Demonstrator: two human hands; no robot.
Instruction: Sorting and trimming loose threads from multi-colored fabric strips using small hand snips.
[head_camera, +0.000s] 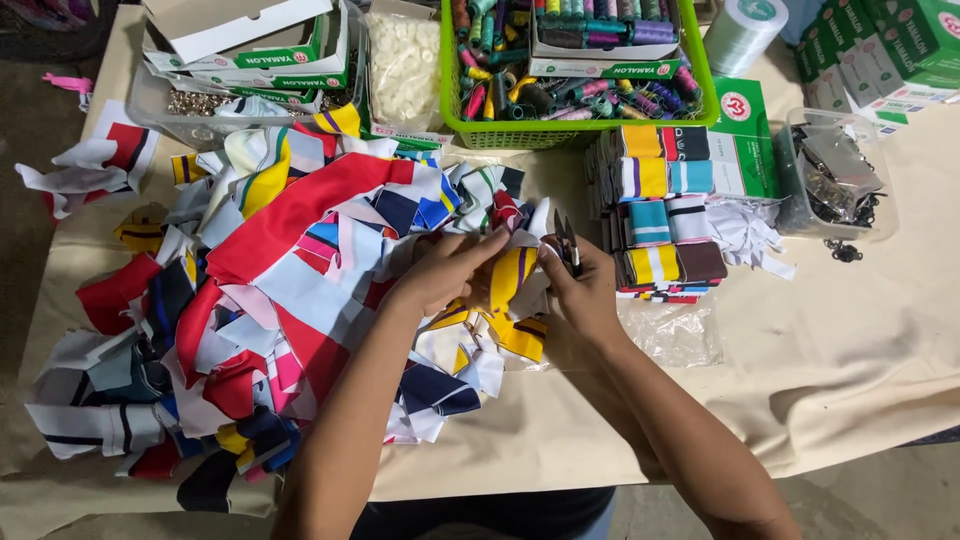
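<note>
My left hand (447, 272) and my right hand (580, 292) meet at the middle of the table over a yellow, white and dark striped fabric piece (512, 275), both gripping it. A small pair of dark thread snips (566, 243) sticks up from my right hand's fingers. A big loose heap of coloured fabric strips (270, 290) in red, white, navy, yellow and pink spreads to the left of my hands. Neat stacks of folded striped pieces (660, 215) stand just right of my right hand.
A green basket of thread spools (575, 130) sits at the back centre. Green and white boxes (280, 55) and a bag of white buttons (403, 65) lie back left. A clear tub of dark metal parts (835, 175) stands at right, with green cartons (885, 50) behind. Beige cloth (830, 350) covers the table.
</note>
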